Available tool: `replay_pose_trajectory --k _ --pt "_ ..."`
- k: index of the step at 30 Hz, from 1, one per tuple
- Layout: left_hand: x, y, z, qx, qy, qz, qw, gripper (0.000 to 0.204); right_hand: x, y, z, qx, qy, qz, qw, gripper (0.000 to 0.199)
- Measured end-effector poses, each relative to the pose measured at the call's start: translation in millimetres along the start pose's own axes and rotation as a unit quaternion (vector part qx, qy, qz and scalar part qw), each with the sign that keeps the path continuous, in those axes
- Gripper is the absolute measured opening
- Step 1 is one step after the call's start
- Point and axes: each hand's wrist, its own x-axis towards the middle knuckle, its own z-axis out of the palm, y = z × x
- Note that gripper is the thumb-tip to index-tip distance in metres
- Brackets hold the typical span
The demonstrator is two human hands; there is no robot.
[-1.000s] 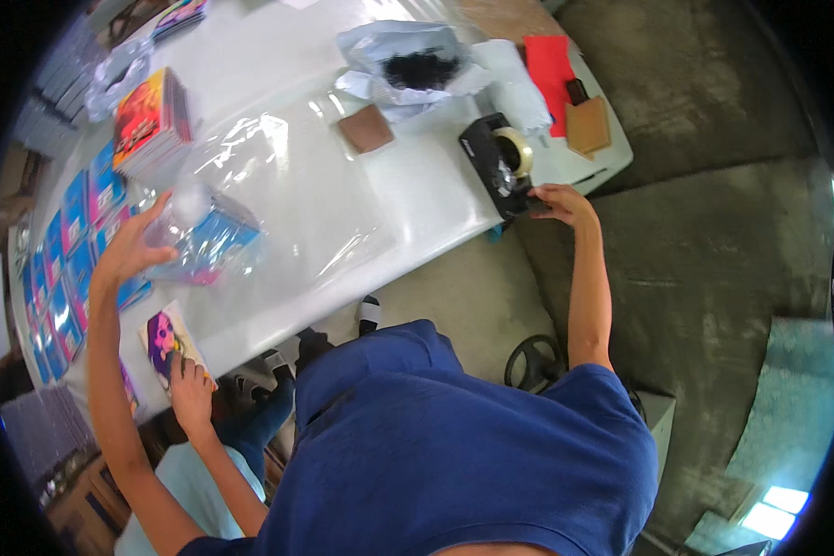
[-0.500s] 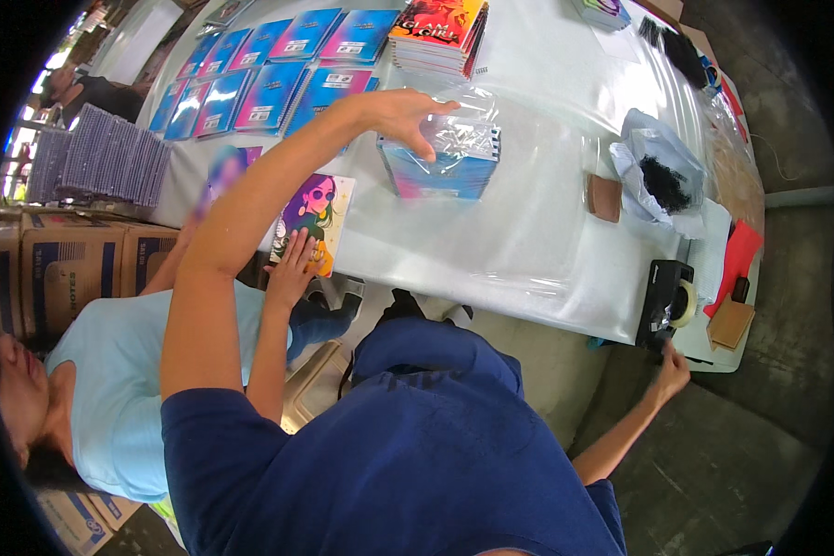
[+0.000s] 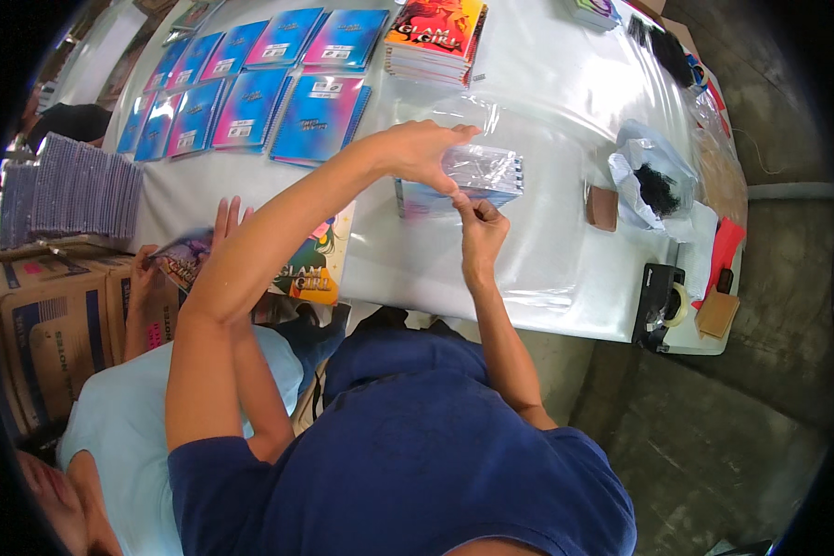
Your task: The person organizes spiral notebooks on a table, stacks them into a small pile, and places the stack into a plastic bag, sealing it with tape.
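Clock: centred on the wrapped stack, with twelve pointing away from the wearer in the navy shirt.
Wrapped stack [image 3: 500, 174]: blue-toned spiral notebooks bundled in glossy clear film [image 3: 480, 157]; it rests on the white table [image 3: 389, 264], straight ahead of the wearer.
Left hand [image 3: 428, 156]: laid across the bundle from nine o'clock; fingers spread wide over the top, thumb angled down to the near edge; how firmly it presses, I cannot tell.
Right hand [image 3: 484, 232]: comes up from six o'clock; fingers narrow, thumb and forefinger pinched together at the near face, close to the left thumb; anything between them is too small to tell.
Notebooks: blue-and-pink ones [image 3: 322, 113] in two rows at ten o'clock; a pile with an orange-red cover [image 3: 437, 39] at twelve; one with an illustrated cover [image 3: 317, 269] at eight.
Supplies: a brown block [image 3: 601, 208] at three; beyond it an open pale bag [image 3: 628, 171] of black bits [image 3: 656, 191]; a black tape dispenser [image 3: 656, 306] at four, by the table edge.
Co-worker: a person in a light blue shirt [image 3: 157, 408] between seven and eight; one hand [image 3: 226, 225] raised, the other on a dark-covered item [image 3: 183, 258]; cardboard boxes [image 3: 51, 320] behind.
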Motion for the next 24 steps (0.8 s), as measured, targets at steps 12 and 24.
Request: replay_pose_trajectory --k 12,24 --pt "-12.9 -44.2 45.5 -0.323 -0.012 0.048 0.945 0.064 42.8 38.3 -98.7 0.336 -0.284 0.389 0.809 0.05" --pt "-76.8 5.9 150.2 -0.328 0.483 -0.151 0.798 0.053 71.8 20.2 -115.1 0.129 -0.408 0.482 0.765 0.058"
